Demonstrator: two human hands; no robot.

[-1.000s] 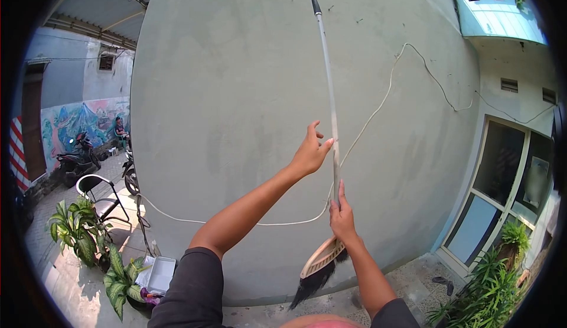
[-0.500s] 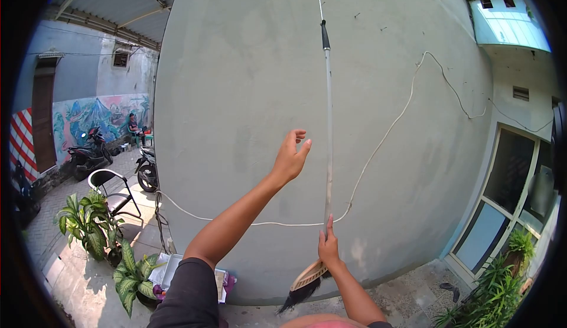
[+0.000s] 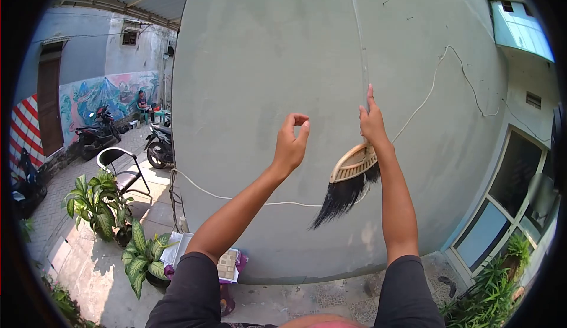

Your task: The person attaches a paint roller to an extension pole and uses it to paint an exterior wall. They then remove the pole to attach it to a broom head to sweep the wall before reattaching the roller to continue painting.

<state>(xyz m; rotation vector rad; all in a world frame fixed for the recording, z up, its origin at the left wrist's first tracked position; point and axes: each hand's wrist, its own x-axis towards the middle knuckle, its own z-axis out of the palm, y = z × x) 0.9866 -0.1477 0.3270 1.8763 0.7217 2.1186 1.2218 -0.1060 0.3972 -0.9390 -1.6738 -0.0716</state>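
Head cam: R hand (image 3: 373, 126) grips pole (image 3: 358, 38) just above broom head (image 3: 353, 165); L hand (image 3: 291, 145), half-curled, empty, left of pole.

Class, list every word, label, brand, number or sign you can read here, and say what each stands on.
No text can be read.
The broom in the right hand shows no readable label.
Any marks on the parked motorbikes are too small to read.
The mural shows no legible lettering.

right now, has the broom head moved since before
Yes, upward: the broom head was below the low run of the white cable; now it shows mostly above.
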